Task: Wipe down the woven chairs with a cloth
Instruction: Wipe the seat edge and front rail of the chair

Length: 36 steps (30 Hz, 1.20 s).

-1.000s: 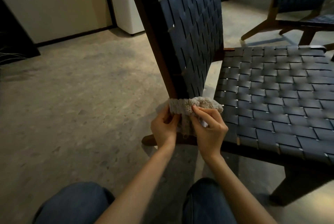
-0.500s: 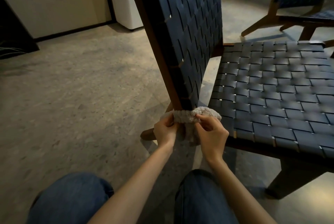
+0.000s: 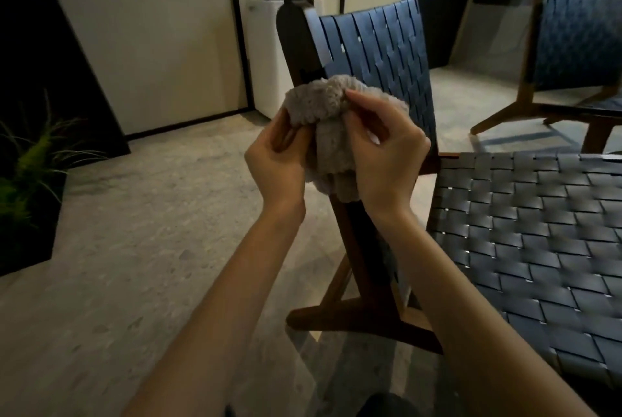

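- Left hand (image 3: 276, 160): fingers curled, gripping the left side of the cloth (image 3: 323, 103).
- Right hand (image 3: 383, 160): thumb and fingers pinching the cloth's right side.
- Cloth: grey-beige, knitted, bunched round the dark side post (image 3: 296, 36) of the chair back, partway up, between both hands.
- Chair (image 3: 387, 56): wooden frame, dark blue woven straps; seat (image 3: 525, 231) to the right of the hands.
- Floor (image 3: 134, 248): pale, speckled.
- Plant (image 3: 30, 160): green, in a black box, far left.
- White cabinet (image 3: 266, 56): at the wall, behind the post.
- Second chair (image 3: 579, 46): same weave, far right.

Head cam, fwd-down, close on hands (image 3: 336, 154) at chair (image 3: 387, 56) back.
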Available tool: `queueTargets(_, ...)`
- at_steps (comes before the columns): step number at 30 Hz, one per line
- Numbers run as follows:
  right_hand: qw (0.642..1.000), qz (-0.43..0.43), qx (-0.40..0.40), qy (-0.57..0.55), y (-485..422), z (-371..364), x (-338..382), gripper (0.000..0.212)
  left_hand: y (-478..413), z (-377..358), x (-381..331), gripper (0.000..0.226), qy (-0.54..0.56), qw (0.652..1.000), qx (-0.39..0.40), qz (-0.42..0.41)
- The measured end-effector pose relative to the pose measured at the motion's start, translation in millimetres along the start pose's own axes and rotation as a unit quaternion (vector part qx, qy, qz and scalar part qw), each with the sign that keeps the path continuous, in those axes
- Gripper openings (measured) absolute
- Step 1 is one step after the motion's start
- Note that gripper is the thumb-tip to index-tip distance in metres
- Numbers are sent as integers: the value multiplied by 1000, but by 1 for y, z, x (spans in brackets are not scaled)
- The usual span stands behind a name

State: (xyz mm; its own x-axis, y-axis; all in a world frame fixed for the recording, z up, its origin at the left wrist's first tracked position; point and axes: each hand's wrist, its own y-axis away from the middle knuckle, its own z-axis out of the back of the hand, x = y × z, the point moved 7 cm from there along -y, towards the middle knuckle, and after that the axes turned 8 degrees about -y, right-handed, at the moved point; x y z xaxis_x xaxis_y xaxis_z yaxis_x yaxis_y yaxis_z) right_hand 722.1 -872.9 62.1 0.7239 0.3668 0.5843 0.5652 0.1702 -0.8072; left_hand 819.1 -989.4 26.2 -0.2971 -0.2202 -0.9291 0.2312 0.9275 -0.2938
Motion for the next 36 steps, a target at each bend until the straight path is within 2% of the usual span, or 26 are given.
queueTargets(4,999,30,19,-14,-32,-26,10,28,-17,-4,-24,43,41,999,6,-29)
queueTargets(9,996,64,60,26,-23,-34,4,44,-18,-4,-14,42,25,999,1,-48)
queueTargets(15,998,60,28,14,-6,-19,-3,25,-4,-1,11,35,35,998,-45,-7)
queueTargets(21,996,55,35,62,20,4,-19,14,16,7,45,17,-27,998,-52,28)
queueTargets(28,991,-19,78,110,96,51,-60,15,71,11,112,12,-191,980,7,51)
queueTargets(32,976,-60,126,168,135,81,-85,19,105,9,158,17,-193,973,52,116)
queueTargets(36,955,-76,181,223,166,100,-105,22,126,6,201,35,-219,958,97,157)
